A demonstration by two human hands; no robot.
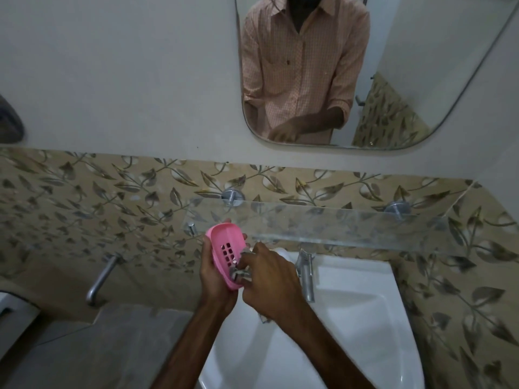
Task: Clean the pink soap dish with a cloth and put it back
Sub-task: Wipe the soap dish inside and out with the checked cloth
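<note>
Hiding most of cloth (236, 274): right hand (271, 279)

Soap dish (222, 242) left of tap (306, 273); shelf (337, 223) above sink (351, 318).

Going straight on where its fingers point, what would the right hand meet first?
The pink soap dish: the right hand, pinching the cloth, points up-left into its slotted inside, held by the left hand. Probably touching; depth is unclear.
</note>
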